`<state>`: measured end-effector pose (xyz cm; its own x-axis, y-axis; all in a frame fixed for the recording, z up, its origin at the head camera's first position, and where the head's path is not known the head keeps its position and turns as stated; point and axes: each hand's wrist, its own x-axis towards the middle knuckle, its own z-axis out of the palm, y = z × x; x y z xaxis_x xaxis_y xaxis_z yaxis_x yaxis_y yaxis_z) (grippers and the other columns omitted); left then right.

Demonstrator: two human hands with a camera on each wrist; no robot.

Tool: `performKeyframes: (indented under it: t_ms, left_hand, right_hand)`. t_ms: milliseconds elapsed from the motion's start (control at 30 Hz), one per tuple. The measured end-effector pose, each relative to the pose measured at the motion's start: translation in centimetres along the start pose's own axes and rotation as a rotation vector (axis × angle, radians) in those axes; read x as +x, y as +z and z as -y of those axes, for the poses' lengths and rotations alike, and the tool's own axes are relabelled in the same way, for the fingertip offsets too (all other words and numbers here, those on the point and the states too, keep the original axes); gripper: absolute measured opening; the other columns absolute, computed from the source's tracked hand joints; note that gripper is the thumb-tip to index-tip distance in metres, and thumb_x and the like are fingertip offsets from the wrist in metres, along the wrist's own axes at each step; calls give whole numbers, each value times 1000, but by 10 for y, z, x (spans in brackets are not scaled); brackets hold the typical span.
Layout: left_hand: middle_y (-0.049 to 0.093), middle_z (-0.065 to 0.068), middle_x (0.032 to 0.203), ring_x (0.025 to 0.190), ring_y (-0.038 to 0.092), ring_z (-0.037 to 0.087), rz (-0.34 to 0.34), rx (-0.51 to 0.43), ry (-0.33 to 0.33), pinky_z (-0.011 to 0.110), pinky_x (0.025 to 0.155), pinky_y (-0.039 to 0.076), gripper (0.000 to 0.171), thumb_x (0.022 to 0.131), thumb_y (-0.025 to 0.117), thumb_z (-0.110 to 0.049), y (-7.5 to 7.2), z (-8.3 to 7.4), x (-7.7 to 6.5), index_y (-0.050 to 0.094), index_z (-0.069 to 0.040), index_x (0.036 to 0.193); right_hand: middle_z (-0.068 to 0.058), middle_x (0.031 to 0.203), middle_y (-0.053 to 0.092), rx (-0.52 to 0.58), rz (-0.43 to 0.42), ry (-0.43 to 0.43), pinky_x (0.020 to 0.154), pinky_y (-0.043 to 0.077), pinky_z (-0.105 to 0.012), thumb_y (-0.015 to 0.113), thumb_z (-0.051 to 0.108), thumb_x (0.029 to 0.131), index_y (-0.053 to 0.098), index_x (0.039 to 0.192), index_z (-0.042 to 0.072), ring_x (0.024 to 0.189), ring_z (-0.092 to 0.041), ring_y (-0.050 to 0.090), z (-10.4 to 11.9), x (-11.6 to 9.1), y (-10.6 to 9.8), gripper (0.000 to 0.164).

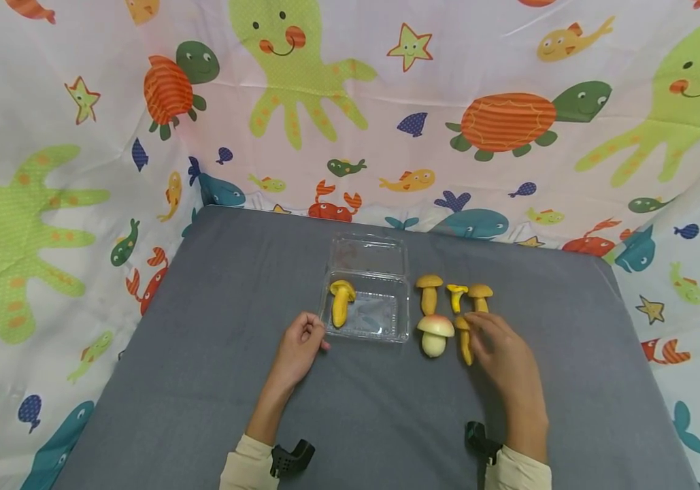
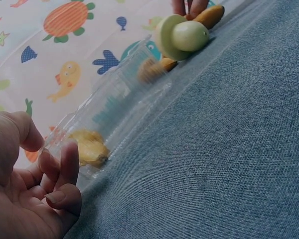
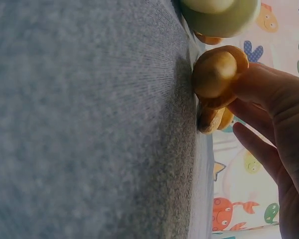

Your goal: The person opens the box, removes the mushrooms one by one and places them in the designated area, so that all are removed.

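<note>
A clear plastic clamshell box (image 1: 380, 314) lies with its lid folded back. One yellow toy mushroom (image 1: 340, 309) is inside, against the box's left side. My left hand (image 1: 302, 346) is at the box's front left corner, its thumb and forefinger pinching the edge. To the right of the box, my right hand (image 1: 505, 354) pinches the cap of a slim yellow-brown toy mushroom (image 3: 217, 74); its stem points toward me. Beside that one stands a cream mushroom with a reddish cap (image 1: 435, 335).
Behind these lie a brown-capped mushroom (image 1: 429, 294), a small yellow chanterelle (image 1: 456, 297) and another brown-capped mushroom (image 1: 480, 297). Grey cloth (image 1: 374, 422) covers the table. A curtain with sea animals (image 1: 350, 82) hangs behind and at both sides.
</note>
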<state>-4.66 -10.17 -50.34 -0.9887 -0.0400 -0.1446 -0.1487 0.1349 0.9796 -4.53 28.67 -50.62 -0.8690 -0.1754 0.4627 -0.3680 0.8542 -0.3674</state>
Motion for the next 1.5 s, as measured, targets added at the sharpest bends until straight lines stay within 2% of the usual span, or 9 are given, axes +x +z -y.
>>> performKeyframes:
  t_ms: [67, 200, 400, 733, 900, 1100, 1300, 1400, 1500]
  left_hand:
    - [63, 23, 84, 82, 71, 40, -8, -7, -2, 25, 69, 45, 6, 105, 56, -3, 0, 0, -1, 60, -2, 101]
    - [63, 19, 83, 80, 72, 35, -1, -8, 17, 25, 69, 46, 6, 105, 56, -6, -1, 12, 3, 61, -3, 102]
    - [64, 16, 83, 79, 72, 30, 9, -12, 29, 26, 70, 47, 7, 106, 57, -9, -2, 15, 3, 62, -4, 103]
    - [65, 17, 84, 79, 72, 32, 7, -35, 26, 26, 69, 47, 5, 105, 59, -8, -3, 16, 2, 62, -5, 103]
    - [64, 18, 84, 80, 72, 33, 11, -25, 23, 25, 70, 47, 7, 106, 58, -8, -3, 16, 2, 62, -4, 103]
    - [62, 24, 84, 81, 71, 41, -1, -13, 17, 25, 69, 47, 8, 107, 55, -4, -2, 17, 4, 61, -1, 102]
    - [64, 17, 83, 79, 72, 31, 9, -14, 33, 26, 70, 47, 8, 107, 58, -9, -4, 17, 4, 62, -5, 102]
    - [65, 15, 82, 78, 72, 28, 15, -22, 48, 26, 70, 48, 8, 106, 58, -10, -6, 16, 4, 63, -6, 101]
    - [65, 15, 81, 77, 72, 28, 27, -33, 57, 27, 70, 48, 7, 106, 59, -11, -6, 17, 5, 63, -6, 101]
  right_hand:
    - [-9, 124, 72, 2, 10, -10, 82, 56, -50, 82, -5, 85, 75, 125, 7, 107, -33, 72, 1, -1, 1, 43]
    - [-6, 127, 71, 16, 37, -2, 83, 56, -49, 82, -4, 85, 75, 126, 9, 109, -30, 71, 3, -3, 2, 43]
    - [-5, 129, 70, 23, 54, 23, 84, 55, -49, 81, -1, 87, 75, 128, 9, 111, -28, 70, 6, -3, 2, 42]
    - [-1, 135, 68, 56, 99, 70, 93, 52, -51, 78, 4, 90, 73, 132, 13, 120, -27, 66, 9, -5, 3, 43]
    - [-4, 135, 69, 90, 45, 73, 97, 47, -48, 71, 1, 92, 71, 134, 11, 122, -28, 66, 11, -5, -1, 43]
    - [-7, 135, 69, 88, -18, 99, 97, 48, -52, 71, -3, 93, 72, 134, 11, 122, -33, 66, 17, 2, -9, 43]
    - [-10, 132, 70, 65, -39, 82, 98, 49, -51, 72, -3, 94, 73, 131, 9, 121, -33, 67, 23, 8, -14, 38]
    - [-9, 131, 71, 65, -46, 56, 98, 49, -48, 72, -3, 94, 73, 131, 9, 119, -32, 68, 28, 14, -16, 39]
    - [-6, 129, 72, 71, -59, 26, 96, 49, -37, 73, -5, 93, 74, 132, 10, 114, -29, 69, 34, 21, -18, 41]
